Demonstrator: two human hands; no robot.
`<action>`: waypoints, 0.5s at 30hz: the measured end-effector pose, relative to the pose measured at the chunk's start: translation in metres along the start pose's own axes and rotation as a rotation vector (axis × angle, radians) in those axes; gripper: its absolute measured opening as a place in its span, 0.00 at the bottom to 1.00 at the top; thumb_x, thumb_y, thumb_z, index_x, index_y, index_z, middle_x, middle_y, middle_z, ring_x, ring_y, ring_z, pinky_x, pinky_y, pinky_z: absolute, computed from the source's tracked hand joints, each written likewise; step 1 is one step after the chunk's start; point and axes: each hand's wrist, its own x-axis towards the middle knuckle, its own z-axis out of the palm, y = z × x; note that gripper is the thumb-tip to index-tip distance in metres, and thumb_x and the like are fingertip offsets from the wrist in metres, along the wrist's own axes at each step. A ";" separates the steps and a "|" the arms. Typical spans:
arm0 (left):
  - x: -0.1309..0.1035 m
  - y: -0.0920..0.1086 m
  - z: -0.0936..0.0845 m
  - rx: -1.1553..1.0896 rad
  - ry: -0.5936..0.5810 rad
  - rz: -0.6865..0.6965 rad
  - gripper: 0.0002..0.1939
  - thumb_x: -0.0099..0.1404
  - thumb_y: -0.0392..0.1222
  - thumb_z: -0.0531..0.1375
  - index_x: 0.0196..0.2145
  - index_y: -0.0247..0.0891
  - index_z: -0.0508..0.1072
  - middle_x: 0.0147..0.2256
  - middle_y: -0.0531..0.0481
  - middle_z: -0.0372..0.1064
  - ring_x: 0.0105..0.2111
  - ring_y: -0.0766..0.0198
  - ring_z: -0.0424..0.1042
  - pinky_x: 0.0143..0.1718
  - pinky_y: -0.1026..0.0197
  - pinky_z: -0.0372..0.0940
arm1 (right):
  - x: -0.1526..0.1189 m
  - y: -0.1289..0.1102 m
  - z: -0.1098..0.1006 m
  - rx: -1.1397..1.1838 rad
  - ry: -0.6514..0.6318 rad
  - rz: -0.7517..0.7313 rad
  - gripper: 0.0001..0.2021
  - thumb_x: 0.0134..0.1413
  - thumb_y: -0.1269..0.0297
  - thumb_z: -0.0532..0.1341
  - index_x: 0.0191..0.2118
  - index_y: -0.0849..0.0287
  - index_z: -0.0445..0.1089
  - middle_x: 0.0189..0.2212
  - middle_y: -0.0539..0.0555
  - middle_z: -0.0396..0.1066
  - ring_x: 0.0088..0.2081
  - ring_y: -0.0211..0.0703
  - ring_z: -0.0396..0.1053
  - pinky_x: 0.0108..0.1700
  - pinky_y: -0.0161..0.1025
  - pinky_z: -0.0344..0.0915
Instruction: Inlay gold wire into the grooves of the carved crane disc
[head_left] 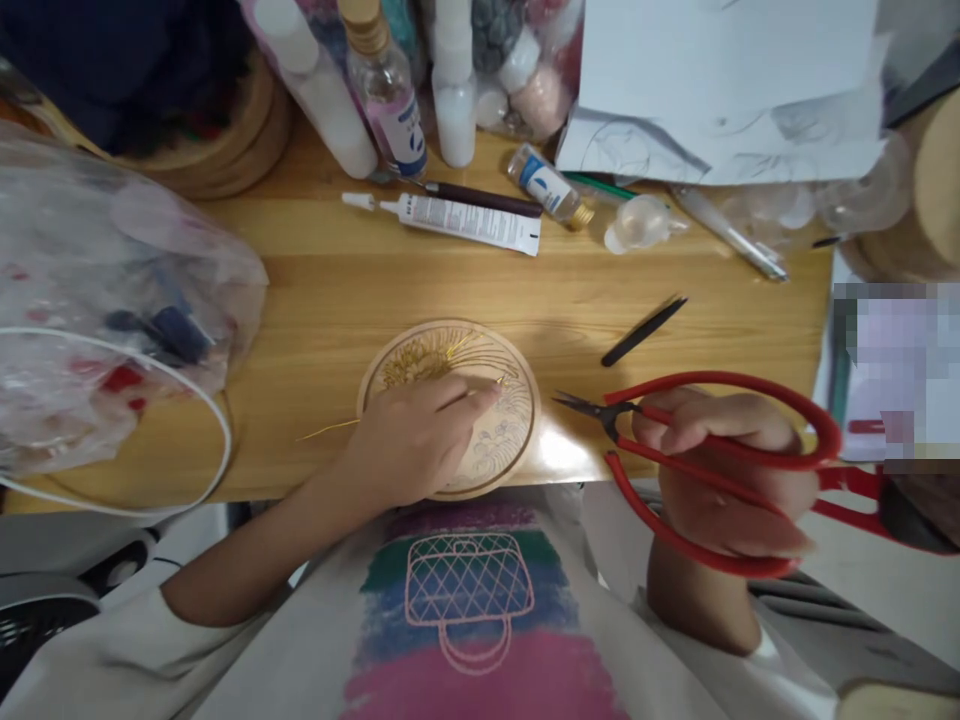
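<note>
A round wooden board lies at the table's near edge, printed with fine curling lines. Gold strands fill part of its upper left. Over its middle rests my left hand, closed, thumb and finger pinching a thin gold strand near the board's right side. A gold strand also sticks out to the left from beneath this hand. To the right of the board, my right hand is wrapped round red-handled scissors. Their narrow dark blades point left, slightly apart, short of the board's rim.
Dark tweezers lie above the scissors. Farther back are a white tube, a small bottle, several standing bottles and paper sheets. At left sit a plastic bag and a white cable.
</note>
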 end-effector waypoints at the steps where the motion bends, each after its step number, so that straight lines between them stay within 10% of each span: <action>1: 0.000 0.000 0.000 0.005 0.010 0.010 0.20 0.71 0.30 0.47 0.55 0.35 0.72 0.41 0.46 0.78 0.38 0.63 0.77 0.37 0.63 0.72 | 0.000 0.001 0.000 0.000 -0.007 0.010 0.25 0.55 0.33 0.58 0.29 0.52 0.72 0.20 0.49 0.68 0.20 0.40 0.66 0.24 0.41 0.62; 15: 0.000 0.003 0.004 0.145 0.024 0.031 0.17 0.72 0.31 0.47 0.50 0.30 0.72 0.36 0.46 0.77 0.33 0.61 0.77 0.32 0.61 0.71 | -0.003 -0.001 0.000 0.039 -0.048 0.044 0.24 0.57 0.35 0.57 0.30 0.53 0.71 0.20 0.49 0.64 0.22 0.43 0.62 0.25 0.42 0.58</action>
